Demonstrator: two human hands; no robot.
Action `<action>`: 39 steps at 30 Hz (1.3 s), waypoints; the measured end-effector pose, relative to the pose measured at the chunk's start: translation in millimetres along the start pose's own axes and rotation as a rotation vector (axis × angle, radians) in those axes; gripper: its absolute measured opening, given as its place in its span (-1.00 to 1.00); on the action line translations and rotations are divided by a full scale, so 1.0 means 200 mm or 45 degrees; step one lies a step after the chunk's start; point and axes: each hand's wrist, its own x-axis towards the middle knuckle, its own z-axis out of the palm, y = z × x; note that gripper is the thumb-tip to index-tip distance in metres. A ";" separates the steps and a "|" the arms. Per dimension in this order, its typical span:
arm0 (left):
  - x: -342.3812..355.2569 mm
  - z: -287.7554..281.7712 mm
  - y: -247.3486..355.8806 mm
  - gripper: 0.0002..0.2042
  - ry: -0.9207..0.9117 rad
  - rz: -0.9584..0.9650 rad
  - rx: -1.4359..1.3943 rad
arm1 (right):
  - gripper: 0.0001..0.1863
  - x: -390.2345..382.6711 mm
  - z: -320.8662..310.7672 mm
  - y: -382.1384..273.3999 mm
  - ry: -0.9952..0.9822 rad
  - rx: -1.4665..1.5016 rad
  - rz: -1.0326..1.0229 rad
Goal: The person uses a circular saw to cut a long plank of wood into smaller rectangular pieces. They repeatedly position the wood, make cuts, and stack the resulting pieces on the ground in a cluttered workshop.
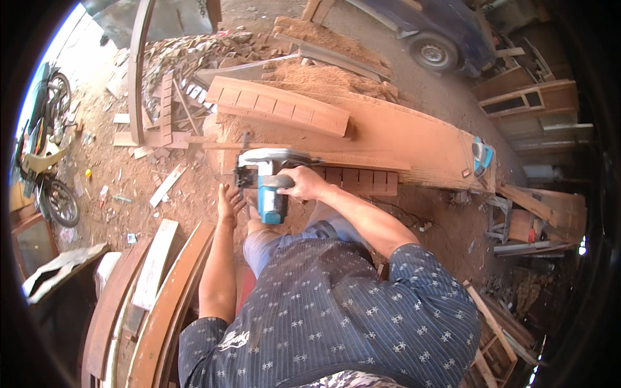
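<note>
A teal and black circular saw [272, 202] with a silver guard is held up in front of me, with my right hand [303, 183] wrapped round its handle. Just left of the saw, my left hand [228, 202] is open with fingers apart, and I see nothing in it. Beyond the saw lies a long wooden workbench [401, 132] dusted with sawdust. On it rests a thick board with evenly spaced cuts [278, 103]. Another notched board [362, 181] shows below the bench's near edge, partly behind my right arm.
A teal power tool [481, 157] sits at the bench's right end. Wood scraps [194, 71] are heaped beyond the bench. Long planks [171, 304] lean at the near left. A motorcycle [48, 149] stands far left, and a dark blue vehicle [440, 35] at the back right.
</note>
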 end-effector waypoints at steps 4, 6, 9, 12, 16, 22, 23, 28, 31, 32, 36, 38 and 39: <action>-0.05 0.04 -0.33 -0.05 0.136 -0.170 0.096 | -0.52 -0.21 -0.39 -0.07 -0.033 -0.007 0.025; -0.10 0.20 -0.45 -0.09 0.194 -0.238 0.141 | -0.54 -0.39 -0.62 0.00 0.011 -0.024 0.046; -0.15 0.44 -0.61 -0.14 0.257 -0.217 0.097 | -0.61 -0.59 -0.99 0.04 0.123 0.091 0.032; -0.11 0.64 -0.84 -0.16 0.328 -0.206 0.017 | -0.63 -0.74 -1.37 0.12 0.222 0.062 0.083; -0.22 0.96 -0.97 -0.16 0.456 -0.149 -0.030 | -0.57 -0.98 -1.85 0.36 0.190 0.377 0.279; -0.46 1.01 -1.17 -0.40 0.785 -0.072 0.103 | -0.39 -1.00 -2.24 0.63 0.145 0.219 0.517; -0.47 0.93 -1.26 -0.41 0.878 0.001 0.095 | -0.38 -0.98 -2.26 0.79 0.065 -0.054 0.407; -0.77 0.64 -1.49 -0.38 1.037 -0.134 -0.031 | -0.39 -0.94 -2.05 1.51 -0.494 -0.973 0.757; -0.97 0.60 -1.63 -0.27 1.079 -0.215 -0.114 | -0.53 -1.11 -1.82 2.14 -0.552 -1.193 0.797; -1.05 0.60 -1.68 -0.25 1.099 -0.226 -0.084 | -0.55 -1.14 -1.73 2.23 -0.515 -1.211 0.827; -1.25 0.63 -1.95 -0.39 1.153 -0.323 -0.041 | -0.58 -1.16 -1.46 2.26 -0.651 -1.279 0.921; -1.29 0.63 -2.06 -0.41 1.107 -0.303 -0.025 | -0.61 -1.11 -1.39 2.20 -0.673 -1.279 1.047; -1.30 0.63 -2.10 -0.43 1.101 -0.306 -0.055 | -0.57 -1.11 -1.35 2.17 -0.556 -1.245 1.039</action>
